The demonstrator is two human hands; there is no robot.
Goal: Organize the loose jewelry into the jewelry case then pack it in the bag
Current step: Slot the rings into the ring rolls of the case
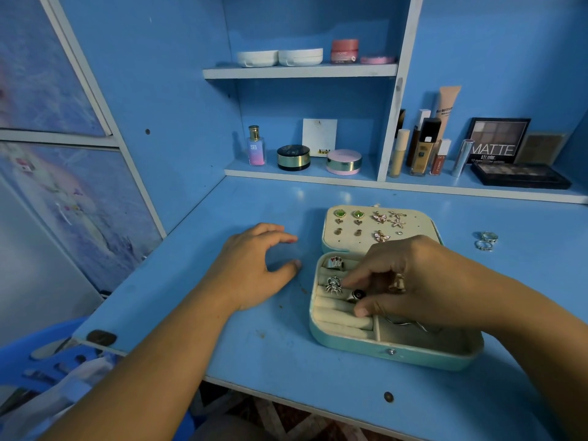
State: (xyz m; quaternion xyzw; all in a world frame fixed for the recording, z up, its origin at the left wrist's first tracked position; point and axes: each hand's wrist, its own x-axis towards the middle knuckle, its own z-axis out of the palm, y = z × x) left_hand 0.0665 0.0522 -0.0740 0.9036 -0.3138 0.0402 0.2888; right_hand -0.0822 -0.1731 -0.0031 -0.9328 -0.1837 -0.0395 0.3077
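1. Blue desk (222, 313) holds the open jewelry case (350, 343), which lies right in front of the person.
2. Right hand (410, 278) curls over the case's ring rolls, thumb and forefinger pinching a dark-stone ring (358, 294). Left hand (254, 265) rests relaxed on the desk beside the case, holding nothing.
3. Seating the ring well probably means pressing its band straight down between two rolls, clear of the spider-shaped ring (333, 285) just beside it. The idle hand could steady the case.
4. Two loose rings (486, 240) lie on the desk to the right, well apart from the case.
5. Behind, blue shelves carry cosmetics, including a matte palette (496, 140).
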